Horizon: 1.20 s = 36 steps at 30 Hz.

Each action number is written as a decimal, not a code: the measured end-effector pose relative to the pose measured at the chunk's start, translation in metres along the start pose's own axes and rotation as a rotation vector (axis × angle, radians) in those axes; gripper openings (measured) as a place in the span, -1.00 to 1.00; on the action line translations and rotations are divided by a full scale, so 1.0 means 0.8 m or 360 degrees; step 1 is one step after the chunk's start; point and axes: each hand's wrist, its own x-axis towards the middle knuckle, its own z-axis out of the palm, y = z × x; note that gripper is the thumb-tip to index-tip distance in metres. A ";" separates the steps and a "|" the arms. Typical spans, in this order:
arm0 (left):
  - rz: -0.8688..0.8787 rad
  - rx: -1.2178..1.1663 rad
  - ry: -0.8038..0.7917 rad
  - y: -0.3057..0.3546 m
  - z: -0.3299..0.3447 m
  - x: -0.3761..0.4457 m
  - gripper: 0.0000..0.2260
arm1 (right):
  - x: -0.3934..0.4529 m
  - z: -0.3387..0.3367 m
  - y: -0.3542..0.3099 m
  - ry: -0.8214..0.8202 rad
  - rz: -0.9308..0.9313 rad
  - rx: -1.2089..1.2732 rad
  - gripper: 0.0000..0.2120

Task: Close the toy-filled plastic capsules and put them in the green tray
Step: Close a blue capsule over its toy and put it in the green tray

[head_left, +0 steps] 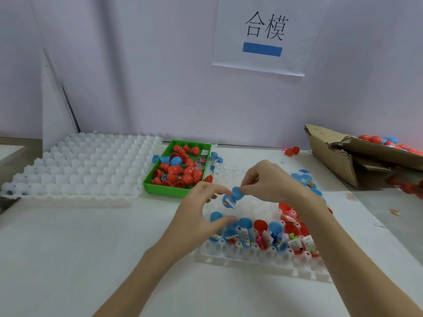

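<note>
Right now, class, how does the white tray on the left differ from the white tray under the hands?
The left tray shows only bare cups; the near tray holds open blue and red capsules with toys and paper slips. The left tray lies beside the green tray, away from the hands; the near tray sits under the left hand and right hand. Both are translucent white, with rows of round cups.

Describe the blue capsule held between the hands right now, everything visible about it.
The blue capsule looks like glossy plastic, two halves joined at a narrow hinge and not yet closed. The upper half is pinched by the right hand; the lower half hangs tilted, showing a printed paper slip and a small toy inside. The left hand touches its left side with its fingertips. It is held in the air above the white holder tray, clear of the green tray.
</note>
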 end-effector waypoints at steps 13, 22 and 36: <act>-0.0405 -0.0515 0.0308 -0.008 -0.013 0.009 -0.90 | -0.048 0.060 -0.038 0.0417 0.0031 0.1475 -0.93; -0.0538 -0.0569 0.0194 -0.008 -0.029 0.011 -0.82 | -0.055 0.072 -0.048 0.0306 -0.0040 0.1578 -0.85; -0.0820 -0.1206 0.0235 -0.008 -0.033 0.011 -0.76 | -0.054 0.083 -0.050 0.0390 -0.0144 0.1600 -0.86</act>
